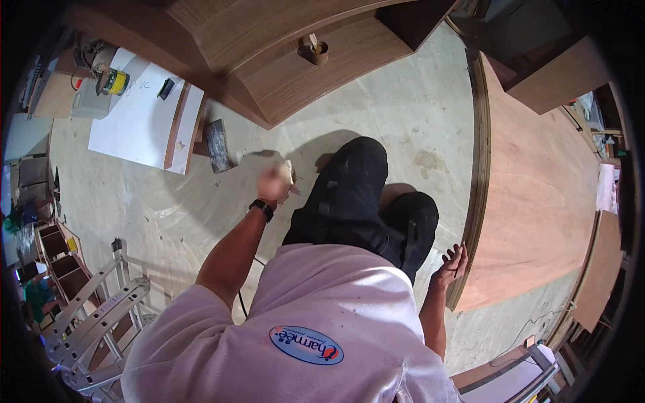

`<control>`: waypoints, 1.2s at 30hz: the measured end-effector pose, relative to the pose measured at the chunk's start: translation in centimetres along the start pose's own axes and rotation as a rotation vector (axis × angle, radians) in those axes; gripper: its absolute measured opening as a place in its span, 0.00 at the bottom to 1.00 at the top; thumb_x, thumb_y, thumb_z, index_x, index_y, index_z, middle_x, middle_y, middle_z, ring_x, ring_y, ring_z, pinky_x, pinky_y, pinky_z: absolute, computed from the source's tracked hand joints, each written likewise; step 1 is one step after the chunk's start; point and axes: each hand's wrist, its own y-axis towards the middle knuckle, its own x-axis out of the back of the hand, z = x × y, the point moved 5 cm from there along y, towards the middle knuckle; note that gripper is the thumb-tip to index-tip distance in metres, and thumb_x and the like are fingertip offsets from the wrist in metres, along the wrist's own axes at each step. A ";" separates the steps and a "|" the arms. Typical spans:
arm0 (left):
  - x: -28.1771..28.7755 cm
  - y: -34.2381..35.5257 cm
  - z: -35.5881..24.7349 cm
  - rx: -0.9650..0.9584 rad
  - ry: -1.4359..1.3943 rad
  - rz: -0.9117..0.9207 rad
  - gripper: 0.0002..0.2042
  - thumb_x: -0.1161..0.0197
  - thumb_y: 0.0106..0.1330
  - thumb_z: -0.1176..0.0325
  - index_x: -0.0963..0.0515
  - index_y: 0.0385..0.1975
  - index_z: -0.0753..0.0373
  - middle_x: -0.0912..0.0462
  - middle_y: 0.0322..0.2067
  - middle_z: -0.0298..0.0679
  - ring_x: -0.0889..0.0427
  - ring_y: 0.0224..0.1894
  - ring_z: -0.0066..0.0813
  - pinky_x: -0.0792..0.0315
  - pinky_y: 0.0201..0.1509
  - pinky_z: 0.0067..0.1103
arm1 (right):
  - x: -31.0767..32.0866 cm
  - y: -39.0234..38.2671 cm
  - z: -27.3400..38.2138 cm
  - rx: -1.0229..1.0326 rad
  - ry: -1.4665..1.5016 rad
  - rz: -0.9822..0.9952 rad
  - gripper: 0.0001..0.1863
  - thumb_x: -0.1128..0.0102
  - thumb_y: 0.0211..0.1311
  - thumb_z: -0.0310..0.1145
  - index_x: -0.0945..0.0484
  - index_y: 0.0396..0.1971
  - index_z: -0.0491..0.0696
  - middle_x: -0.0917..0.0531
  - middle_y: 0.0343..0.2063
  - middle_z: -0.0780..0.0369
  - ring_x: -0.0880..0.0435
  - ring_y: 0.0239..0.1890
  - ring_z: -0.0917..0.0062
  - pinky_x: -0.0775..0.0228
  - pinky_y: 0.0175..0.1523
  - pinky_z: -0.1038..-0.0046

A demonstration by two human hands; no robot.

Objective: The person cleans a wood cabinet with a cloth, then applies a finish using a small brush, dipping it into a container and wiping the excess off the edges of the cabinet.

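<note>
My left hand (274, 185), partly blurred, is closed round a pale object (289, 173) that I cannot make out, low over the pale floor left of my dark-trousered knees. Just beyond it lies a dark, scuffed rectangular piece (218, 144). My right hand (451, 267) has its fingers loosely bent and apart, beside the dark edge of a large light plywood sheet (531, 188); I see nothing clearly held in it. Above my knees stands a brown wooden cabinet (242, 40) with a small round container (314, 56) holding pale sticks on its inner board.
A white board (127, 127) with wooden strips, a yellow-labelled can (117, 84) and tools lie upper left. An aluminium ladder (94, 322) is lower left, near a person in green (40, 295). A brown panel (551, 74) stands upper right; more boards line the right side.
</note>
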 end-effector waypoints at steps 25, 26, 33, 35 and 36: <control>-15.5 32.6 -13.0 -0.270 0.570 0.018 0.17 0.46 0.66 0.69 0.19 0.51 0.66 0.17 0.50 0.44 0.18 0.51 0.33 0.26 0.55 0.26 | -10.7 4.3 6.7 -0.106 -0.163 0.207 0.25 0.45 0.74 0.47 0.26 0.60 0.43 0.18 0.50 0.59 0.21 0.44 0.77 0.27 0.46 0.72; -14.9 32.7 -13.1 -0.238 0.548 0.019 0.16 0.45 0.67 0.66 0.18 0.49 0.67 0.16 0.48 0.43 0.18 0.51 0.32 0.26 0.54 0.26 | -11.2 4.4 6.9 -0.108 -0.159 0.210 0.25 0.45 0.74 0.47 0.26 0.60 0.43 0.18 0.50 0.59 0.21 0.44 0.77 0.27 0.46 0.72; -16.0 33.3 -14.8 -0.139 0.854 -0.175 0.32 0.28 0.53 0.44 0.21 0.48 0.65 0.16 0.46 0.48 0.20 0.56 0.44 0.30 0.64 0.34 | -11.4 4.9 6.4 -0.082 -0.129 0.196 0.24 0.43 0.73 0.44 0.25 0.58 0.42 0.17 0.48 0.58 0.21 0.42 0.77 0.28 0.44 0.73; -17.5 32.0 -16.8 -0.404 0.791 -0.269 0.34 0.23 0.50 0.51 0.24 0.54 0.65 0.17 0.49 0.50 0.21 0.58 0.46 0.31 0.67 0.34 | -11.0 4.8 6.2 -0.079 -0.127 0.178 0.23 0.43 0.73 0.43 0.25 0.58 0.42 0.17 0.48 0.59 0.21 0.42 0.77 0.28 0.44 0.73; -17.7 33.2 -16.3 -0.443 0.730 -0.257 0.35 0.21 0.48 0.54 0.25 0.54 0.65 0.17 0.49 0.49 0.21 0.57 0.44 0.30 0.66 0.33 | -10.4 4.7 5.9 -0.084 -0.147 0.174 0.24 0.44 0.73 0.45 0.25 0.59 0.43 0.17 0.49 0.58 0.21 0.42 0.77 0.28 0.44 0.73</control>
